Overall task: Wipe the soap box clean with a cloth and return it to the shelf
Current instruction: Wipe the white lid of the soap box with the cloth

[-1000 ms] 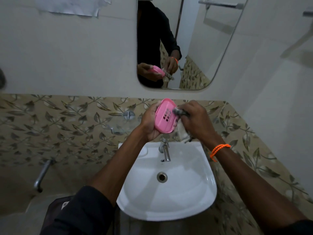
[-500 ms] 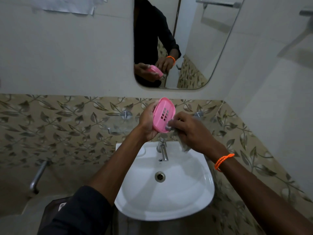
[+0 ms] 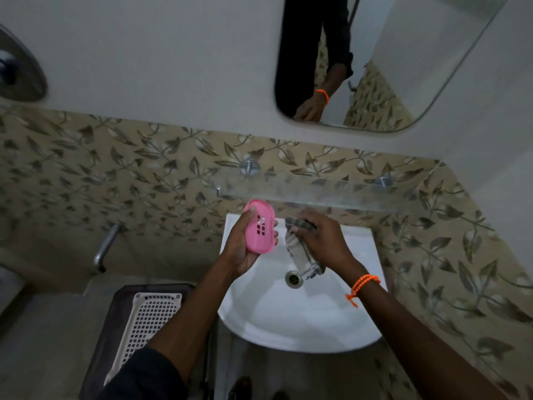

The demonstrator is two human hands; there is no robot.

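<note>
**Soap box in left hand, cloth in right, over the basin**

Head view: L hand is wrapped round the pink soap box, thumb across its upper end, fingertips showing past its right edge. Box is held up at a tilt, w/ the slotted drain holes facing the camera. It sits above the back-left part of the white sink, just below the glass shelf on the leaf-pattern tile wall.

R hand is closed on a grey checked cloth; part is bunched at the fingers, the rest hangs down over the basin toward the drain. Cloth and box are near each other but apart, w/ a narrow gap between. Orange bead bracelet on the R wrist.

Shelf is clear glass on two metal pegs, nothing visible on it. Mirror above reflects a dark sleeve and the braceleted hand. Left of the sink, low down, a white perforated tray rests on a dark stand. A metal pipe sticks out of the wall to the left. Frame is a bit motion-blurred, so fine detail on the cloth is unclear.
</note>
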